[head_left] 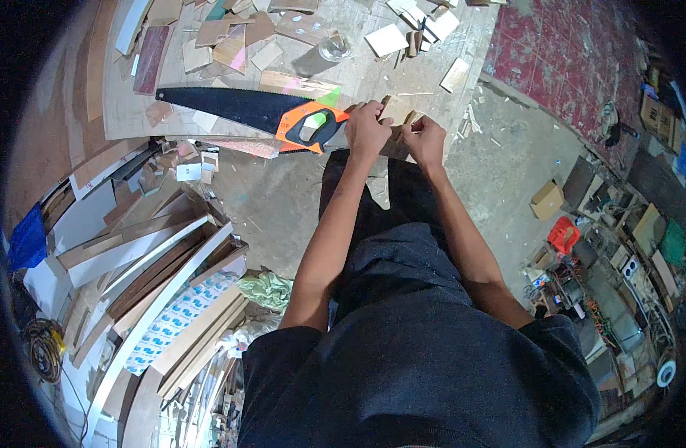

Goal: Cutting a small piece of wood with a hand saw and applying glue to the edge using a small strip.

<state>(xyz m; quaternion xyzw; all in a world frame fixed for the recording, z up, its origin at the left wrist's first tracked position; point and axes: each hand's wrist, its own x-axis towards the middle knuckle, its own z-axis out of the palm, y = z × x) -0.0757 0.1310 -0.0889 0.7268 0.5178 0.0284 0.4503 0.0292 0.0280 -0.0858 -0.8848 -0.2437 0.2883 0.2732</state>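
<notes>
Both my hands are at the near edge of the workbench [283,128]. My left hand [367,131] is closed around a small brown piece of wood [386,100], whose end shows past the fingertips. My right hand [426,142] pinches a thin wood piece [411,117] just to the right. Between and below the hands lies another flat bit of wood [394,146], partly hidden by the fingers. Left of my left hand rests a handsaw [223,107] with a black blade and an orange and black handle, its grip nearly touching that hand.
Wood offcuts [231,48] and a clear cup [334,49] lie on the far part of the bench. Stacked boards [164,299] stand on the floor at left. A red plastic basket [563,234], tools and cables crowd the right. A dark red panel [567,67] lies at far right.
</notes>
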